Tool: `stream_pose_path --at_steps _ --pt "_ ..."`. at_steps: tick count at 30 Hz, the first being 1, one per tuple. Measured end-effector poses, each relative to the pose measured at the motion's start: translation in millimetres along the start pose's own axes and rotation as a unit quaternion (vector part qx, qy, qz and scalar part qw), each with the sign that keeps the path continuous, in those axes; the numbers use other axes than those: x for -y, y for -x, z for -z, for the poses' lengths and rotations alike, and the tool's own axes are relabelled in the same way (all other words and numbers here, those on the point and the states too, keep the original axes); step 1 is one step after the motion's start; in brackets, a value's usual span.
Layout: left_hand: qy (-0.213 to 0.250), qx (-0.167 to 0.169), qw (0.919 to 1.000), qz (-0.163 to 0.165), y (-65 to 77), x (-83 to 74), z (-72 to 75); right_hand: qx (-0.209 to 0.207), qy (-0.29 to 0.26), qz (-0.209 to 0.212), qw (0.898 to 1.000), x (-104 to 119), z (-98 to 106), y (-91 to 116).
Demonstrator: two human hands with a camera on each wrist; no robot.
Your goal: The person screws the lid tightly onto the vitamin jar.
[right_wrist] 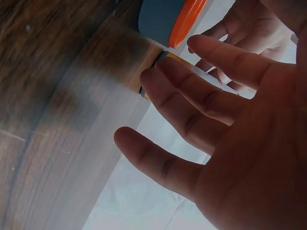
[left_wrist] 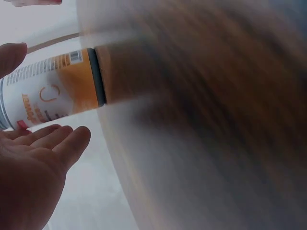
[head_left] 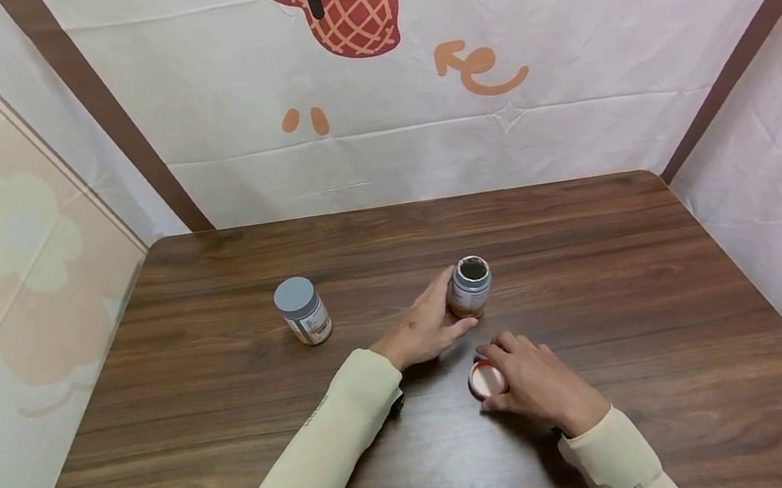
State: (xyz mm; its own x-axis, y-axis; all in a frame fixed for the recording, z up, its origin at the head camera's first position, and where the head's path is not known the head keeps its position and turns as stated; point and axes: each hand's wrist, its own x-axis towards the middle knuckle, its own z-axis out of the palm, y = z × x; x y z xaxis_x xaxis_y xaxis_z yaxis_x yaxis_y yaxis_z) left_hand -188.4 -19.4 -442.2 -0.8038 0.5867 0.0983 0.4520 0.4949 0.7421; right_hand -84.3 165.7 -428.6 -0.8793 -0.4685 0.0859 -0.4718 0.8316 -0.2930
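Note:
An open jar [head_left: 471, 286] with an orange and white label [left_wrist: 53, 91] stands upright at the middle of the wooden table [head_left: 591, 264]. My left hand [head_left: 422, 328] holds it from the left, thumb near its base and fingers [left_wrist: 57, 139] along its side. Just in front, my right hand [head_left: 533, 383] holds the jar's grey lid [head_left: 487, 380] by its rim, orange edge and pale inner face turned up, low over the table. In the right wrist view the lid [right_wrist: 163, 14] lies past my spread fingers [right_wrist: 192, 91].
A second jar [head_left: 303, 312] with a grey lid on stands upright to the left of my left hand. White printed sheets [head_left: 371, 112] close off the table at the back and on both sides.

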Motion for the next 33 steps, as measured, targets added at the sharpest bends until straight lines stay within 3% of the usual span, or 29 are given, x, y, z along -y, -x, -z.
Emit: stream_pose_path --at_steps 11,17,33 --pt "-0.006 -0.037 0.9993 0.004 -9.5 -8.0 -4.7 0.016 -0.011 -0.004 1.000 0 -5 3" --pt "-0.008 -0.056 0.9981 0.024 -14.2 -12.4 -5.0 0.017 0.001 -0.005 1.000 1 -7 3" --pt "0.006 -0.067 0.9974 0.024 -16.4 -16.4 -3.3 -0.006 -0.011 -0.010 1.000 -3 -3 -1"
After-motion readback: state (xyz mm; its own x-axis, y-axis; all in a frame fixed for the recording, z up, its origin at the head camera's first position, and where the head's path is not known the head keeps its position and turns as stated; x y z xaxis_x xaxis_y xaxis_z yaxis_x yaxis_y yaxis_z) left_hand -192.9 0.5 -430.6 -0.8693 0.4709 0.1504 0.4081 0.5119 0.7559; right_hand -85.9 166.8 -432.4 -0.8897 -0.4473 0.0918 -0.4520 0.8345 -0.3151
